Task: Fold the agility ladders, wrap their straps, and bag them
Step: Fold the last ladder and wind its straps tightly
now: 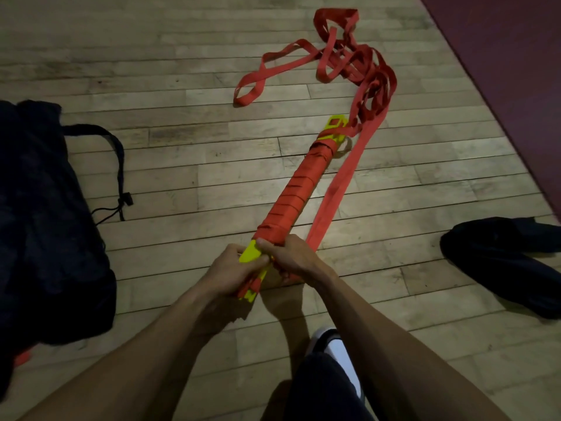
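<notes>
- Nearest the lens: both forearms, then a dark trouser leg and a shoe (329, 340) on the wood floor (151, 86).
- Left hand (233, 268) curls round the near end of the bundle (294, 189), thumb on a yellow rung (250, 253). Right hand (293, 256) curls round the same end from the other side, fingers against the last turn of red wrap. Both gripping; neither free.
- Bundle lies on the floor running from my hands up and to the right, far yellow end (335, 127) poking out of the wrap.
- Strap (337, 180) leaves the near end beside my right hand, lies flat alongside the bundle, and ends in a loose tangle (346, 59) beyond it.
- Handling, my judgement: the stacked rungs look like rigid plastic, so the bundle should lift as one stiff bar, and light. Bare yellow ends are the firm places to hold; plastic may be slick, so I would pinch across the flat faces.
- Strap is limp webbing; it will not push, only pull. Tension has to be kept on it or the turns will slacken. Tangle may snag when drawn in.
- Wrap covers most of the length, so wrapping looks well along, with plenty of loose strap left.
- Black bag (51, 223), drawcord (118, 165) trailing, lies at my left. Dark cloth (504, 262) at right, dark red mat (501, 50) top right.
</notes>
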{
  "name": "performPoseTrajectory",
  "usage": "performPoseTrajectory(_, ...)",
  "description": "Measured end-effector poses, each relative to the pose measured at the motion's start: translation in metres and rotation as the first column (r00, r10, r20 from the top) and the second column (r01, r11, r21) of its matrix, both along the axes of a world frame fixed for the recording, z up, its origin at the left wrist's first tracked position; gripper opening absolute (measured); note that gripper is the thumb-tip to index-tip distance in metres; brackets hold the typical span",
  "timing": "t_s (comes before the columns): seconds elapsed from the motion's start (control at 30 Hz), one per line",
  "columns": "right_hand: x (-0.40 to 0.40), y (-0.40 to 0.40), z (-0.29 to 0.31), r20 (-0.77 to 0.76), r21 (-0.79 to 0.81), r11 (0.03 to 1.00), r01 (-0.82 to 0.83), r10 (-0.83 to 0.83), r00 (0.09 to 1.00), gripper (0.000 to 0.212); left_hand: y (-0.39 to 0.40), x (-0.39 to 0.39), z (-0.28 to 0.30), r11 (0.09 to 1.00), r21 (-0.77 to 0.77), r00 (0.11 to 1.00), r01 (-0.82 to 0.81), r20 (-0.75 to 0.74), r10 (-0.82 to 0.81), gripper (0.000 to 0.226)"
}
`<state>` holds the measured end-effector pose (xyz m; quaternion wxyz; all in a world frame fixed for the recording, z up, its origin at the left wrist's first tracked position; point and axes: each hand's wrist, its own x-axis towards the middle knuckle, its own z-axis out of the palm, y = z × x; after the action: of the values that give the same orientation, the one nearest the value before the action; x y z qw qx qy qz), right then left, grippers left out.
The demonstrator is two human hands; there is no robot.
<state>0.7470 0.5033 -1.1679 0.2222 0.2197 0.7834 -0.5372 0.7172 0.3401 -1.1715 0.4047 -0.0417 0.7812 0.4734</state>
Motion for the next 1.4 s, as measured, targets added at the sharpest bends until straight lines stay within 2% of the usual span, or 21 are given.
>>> performPoseTrajectory(0.03, 0.002, 0.002, 0.000, 0.015, -0.067, 0.997, 0.030, -0.029, 0.999, 0.040, -0.005, -0.004, 0.002, 0.987, 0.135, 0.987, -0.082, 0.146, 0.062, 0.053)
performPoseTrajectory(0.1, 0.004, 0.004, 0.002, 0.026, -0.207, 0.975, 0.076, -0.072, 0.997, 0.039, -0.013, -0.008, 0.010, 0.959, 0.242, 0.930, -0.150, 0.363, 0.055, 0.049)
performPoseTrajectory(0.23, 0.000, 0.002, 0.011, -0.010, -0.213, 0.976, 0.037, -0.040, 0.999, 0.042, -0.015, -0.007, 0.016, 0.932, 0.311, 0.907, -0.187, 0.420, 0.042, 0.040)
performPoseTrajectory(0.27, -0.002, 0.002, 0.012, -0.021, -0.141, 0.990, 0.000, -0.003, 1.000, 0.045, -0.011, -0.006, 0.017, 0.950, 0.262, 0.938, -0.171, 0.338, 0.076, 0.033)
performPoseTrajectory(0.33, -0.005, -0.002, 0.015, -0.017, 0.018, 0.996, -0.085, 0.085, 0.996, 0.050, -0.002, -0.003, 0.014, 1.000, -0.029, 1.000, -0.010, -0.029, 0.009, 0.019)
performPoseTrajectory(0.4, -0.007, -0.010, 0.014, 0.001, 0.075, 0.992, -0.102, 0.102, 0.995, 0.054, 0.006, 0.007, 0.011, 0.927, -0.374, 0.926, 0.028, -0.340, -0.165, 0.023)
performPoseTrajectory(0.43, -0.008, -0.013, 0.014, 0.010, 0.074, 0.995, -0.073, 0.072, 0.997, 0.058, 0.009, 0.012, 0.011, 0.890, -0.456, 0.882, 0.020, -0.411, -0.231, 0.029)
performPoseTrajectory(0.5, -0.008, -0.012, 0.011, 0.015, 0.083, 0.996, 0.011, -0.012, 1.000, 0.064, 0.012, 0.016, 0.007, 0.897, -0.439, 0.861, 0.048, -0.438, -0.260, 0.030)
performPoseTrajectory(0.57, -0.005, -0.005, 0.008, 0.008, 0.096, 0.994, 0.046, -0.047, 0.999, 0.055, 0.010, 0.009, 0.008, 0.976, -0.200, 0.935, 0.086, -0.323, -0.148, 0.017)
performPoseTrajectory(0.67, 0.001, 0.005, 0.006, 0.049, -0.094, 0.990, 0.105, -0.101, 0.994, 0.043, 0.004, 0.000, 0.019, 0.978, 0.159, 0.985, -0.133, 0.135, 0.111, 0.034)
performPoseTrajectory(0.73, 0.003, 0.005, 0.007, 0.051, -0.255, 0.959, 0.120, -0.111, 0.993, 0.041, -0.002, -0.002, 0.020, 0.944, 0.213, 0.918, -0.251, 0.361, 0.163, 0.046)
performPoseTrajectory(0.83, 0.004, 0.006, 0.012, 0.026, -0.300, 0.950, 0.087, -0.083, 0.996, 0.040, -0.009, -0.002, 0.020, 0.934, 0.261, 0.884, -0.244, 0.456, 0.103, 0.054)
performPoseTrajectory(0.93, -0.002, 0.010, 0.015, -0.014, -0.158, 0.987, 0.009, -0.011, 1.000, 0.052, -0.007, -0.006, 0.027, 0.923, 0.255, 0.911, -0.290, 0.369, 0.185, 0.049)
performPoseTrajectory(1.0, -0.004, 0.011, 0.011, -0.025, -0.049, 0.998, -0.039, 0.038, 0.999, 0.063, -0.005, -0.009, 0.024, 0.969, 0.105, 0.973, -0.222, 0.085, 0.213, 0.033)
performPoseTrajectory(1.07, -0.003, 0.004, 0.007, 0.002, -0.055, 0.998, -0.027, 0.027, 1.000, 0.070, -0.002, -0.011, 0.020, 0.984, -0.166, 0.972, -0.063, -0.232, 0.023, 0.040)
performPoseTrajectory(1.1, -0.003, 0.001, 0.003, 0.007, -0.070, 0.997, -0.010, 0.010, 1.000, 0.069, 0.004, -0.009, 0.020, 0.964, -0.264, 0.949, -0.014, -0.306, -0.070, 0.043)
performPoseTrajectory(1.17, 0.000, -0.002, -0.001, -0.020, -0.076, 0.997, 0.019, -0.021, 1.000, 0.060, 0.011, -0.004, 0.020, 0.956, -0.294, 0.930, 0.020, -0.346, -0.126, 0.048)
performPoseTrajectory(1.23, 0.003, 0.001, 0.000, -0.015, -0.131, 0.989, 0.072, -0.075, 0.997, 0.051, 0.012, -0.005, 0.015, 0.996, -0.091, 0.982, 0.005, -0.189, -0.022, 0.054)
performPoseTrajectory(1.3, 0.007, 0.005, 0.001, 0.028, -0.198, 0.972, 0.123, -0.120, 0.992, 0.045, 0.005, -0.010, 0.016, 0.956, 0.230, 0.971, -0.184, 0.194, 0.140, 0.057)
performPoseTrajectory(1.37, 0.010, 0.007, 0.000, 0.047, -0.250, 0.958, 0.142, -0.134, 0.990, 0.041, -0.002, -0.007, 0.018, 0.898, 0.302, 0.873, -0.320, 0.462, 0.156, 0.051)
performPoseTrajectory(1.4, 0.010, 0.008, 0.000, 0.042, -0.268, 0.953, 0.143, -0.137, 0.990, 0.041, -0.004, -0.005, 0.019, 0.917, 0.285, 0.867, -0.280, 0.486, 0.114, 0.052)
